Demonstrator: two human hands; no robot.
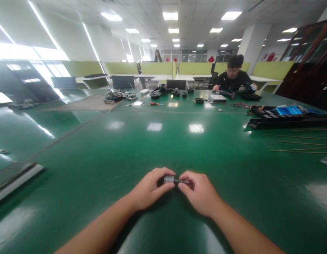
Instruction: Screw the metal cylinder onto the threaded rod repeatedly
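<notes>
Hands (150,187) on metal cyl. (169,179) w/ shaft (181,181), grn tbl (142,144).

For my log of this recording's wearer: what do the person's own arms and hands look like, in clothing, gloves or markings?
Left hand and right hand are bare: no gloves, rings or watch visible. Both forearms show no sleeves.

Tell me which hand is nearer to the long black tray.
Right. The right hand pinches the thin end of a metal part, nearer the person and left of the long black tray; the left hand, on the cylindrical end, is farther left.
</notes>
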